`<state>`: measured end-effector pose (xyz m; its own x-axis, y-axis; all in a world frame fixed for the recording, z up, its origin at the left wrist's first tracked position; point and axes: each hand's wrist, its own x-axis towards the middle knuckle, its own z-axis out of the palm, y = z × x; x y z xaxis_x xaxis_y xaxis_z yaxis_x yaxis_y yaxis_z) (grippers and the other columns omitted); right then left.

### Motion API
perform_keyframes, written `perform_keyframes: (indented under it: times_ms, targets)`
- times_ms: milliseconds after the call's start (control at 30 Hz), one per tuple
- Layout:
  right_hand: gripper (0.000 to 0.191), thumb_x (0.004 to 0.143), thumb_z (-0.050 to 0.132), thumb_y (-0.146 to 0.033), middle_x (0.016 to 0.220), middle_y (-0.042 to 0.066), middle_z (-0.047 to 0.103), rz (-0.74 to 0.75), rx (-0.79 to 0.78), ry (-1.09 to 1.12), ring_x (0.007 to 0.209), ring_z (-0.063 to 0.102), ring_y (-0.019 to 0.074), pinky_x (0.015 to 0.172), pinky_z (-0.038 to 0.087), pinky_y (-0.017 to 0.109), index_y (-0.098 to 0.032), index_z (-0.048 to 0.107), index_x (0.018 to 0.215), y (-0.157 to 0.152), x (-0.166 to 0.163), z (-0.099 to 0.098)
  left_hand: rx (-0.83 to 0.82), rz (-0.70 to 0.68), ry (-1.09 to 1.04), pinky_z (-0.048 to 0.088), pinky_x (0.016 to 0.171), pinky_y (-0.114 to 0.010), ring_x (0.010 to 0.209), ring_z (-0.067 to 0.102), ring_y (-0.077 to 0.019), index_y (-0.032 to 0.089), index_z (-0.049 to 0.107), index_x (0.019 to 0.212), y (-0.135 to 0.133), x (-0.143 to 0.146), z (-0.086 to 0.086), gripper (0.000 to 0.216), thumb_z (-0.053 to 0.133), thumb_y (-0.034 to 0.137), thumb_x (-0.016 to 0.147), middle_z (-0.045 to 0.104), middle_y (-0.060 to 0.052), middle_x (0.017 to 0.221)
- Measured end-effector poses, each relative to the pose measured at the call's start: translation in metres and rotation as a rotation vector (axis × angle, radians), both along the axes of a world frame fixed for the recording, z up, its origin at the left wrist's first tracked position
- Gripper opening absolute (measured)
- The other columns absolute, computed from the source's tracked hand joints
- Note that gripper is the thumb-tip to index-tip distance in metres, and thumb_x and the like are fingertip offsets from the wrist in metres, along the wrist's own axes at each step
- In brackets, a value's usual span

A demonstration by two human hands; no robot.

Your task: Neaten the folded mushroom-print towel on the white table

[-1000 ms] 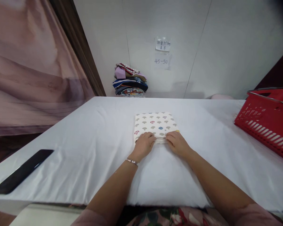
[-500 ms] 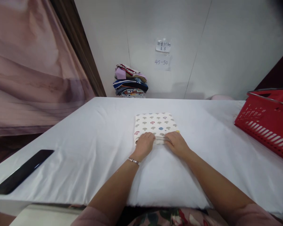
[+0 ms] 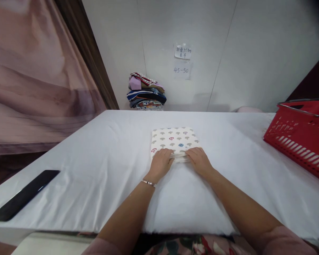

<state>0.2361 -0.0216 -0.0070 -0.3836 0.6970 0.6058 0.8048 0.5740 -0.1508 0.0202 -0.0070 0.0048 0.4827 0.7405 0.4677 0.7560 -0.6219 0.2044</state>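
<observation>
A folded cream cloth with a mushroom print lies in the middle of the white-covered table. My left hand and my right hand sit side by side at its near edge, fingers curled and gripping that edge. The near layers of the cloth are slightly raised between the two hands. A thin bracelet circles my left wrist.
A red plastic basket stands at the table's right edge. A dark phone lies near the front left corner. A stack of folded clothes rests against the wall behind the table, under two paper notes. A pink curtain hangs at left.
Both hands have crept slightly forward along the cloth's near edge, and the edge's layers are lifted a little more. Nothing else moved.
</observation>
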Motion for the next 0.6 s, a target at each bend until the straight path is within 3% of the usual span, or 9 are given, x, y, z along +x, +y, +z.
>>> perform_keyframes:
  times_ms: [200, 600]
  targets:
    - [0.021, 0.091, 0.04, -0.017, 0.094, 0.007, 0.064, 0.011, 0.031, 0.023, 0.088, 0.053, 0.02, 0.077, 0.037, 0.035, -0.019, 0.06, 0.099, 0.001, 0.001, -0.003, 0.0, 0.056, 0.024, 0.04, 0.083, -0.036, 0.089, 0.054, -0.0193, 0.021, 0.058, 0.096, 0.001, -0.012, 0.006, 0.026, 0.045, 0.007, 0.078, 0.06, -0.005, 0.092]
    - [0.026, 0.089, 0.042, -0.013, 0.094, 0.005, 0.062, 0.012, -0.061, -0.019, 0.089, 0.051, 0.0199, 0.078, 0.036, 0.035, -0.024, 0.064, 0.096, 0.0, 0.003, -0.004, -0.012, 0.006, 0.066, 0.04, 0.078, -0.036, 0.083, 0.051, -0.0181, 0.021, 0.065, 0.086, -0.011, -0.012, 0.01, 0.027, 0.043, 0.007, 0.08, 0.058, -0.004, 0.085]
